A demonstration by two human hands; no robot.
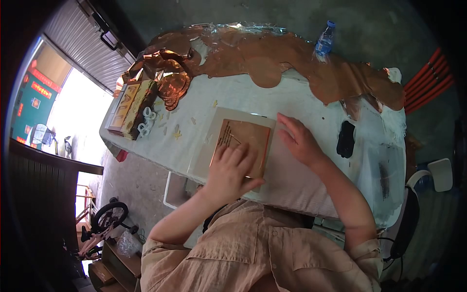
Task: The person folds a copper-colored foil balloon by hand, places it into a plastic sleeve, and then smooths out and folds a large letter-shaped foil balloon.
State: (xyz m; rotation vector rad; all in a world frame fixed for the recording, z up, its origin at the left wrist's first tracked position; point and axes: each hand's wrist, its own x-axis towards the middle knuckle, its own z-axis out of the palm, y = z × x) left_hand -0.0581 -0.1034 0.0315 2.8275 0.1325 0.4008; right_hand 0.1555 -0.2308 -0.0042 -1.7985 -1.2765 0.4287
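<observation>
A flat brown panel with dark print and an orange edge [258, 138] lies on a larger pale sheet [206, 138] near the table's front edge. My left hand [228, 173] rests over the lower left part of the panel, fingers spread and thumb pointing right, covering some of the print. Just right of the pale sheet, my right hand [300, 141] is raised with its thumb and fingers apart and nothing between them. A thin stick-like mark shows on the panel above my left fingertips; I cannot tell what it is.
Brown leather-like sheets [265, 53] cover the table's far side, with a water bottle [325, 41] beyond. A box [131, 109] and white rings [146, 121] sit left, near small yellowish pieces [177, 133]. A black bundle [346, 139] lies right. A chair [406, 219] stands at the right.
</observation>
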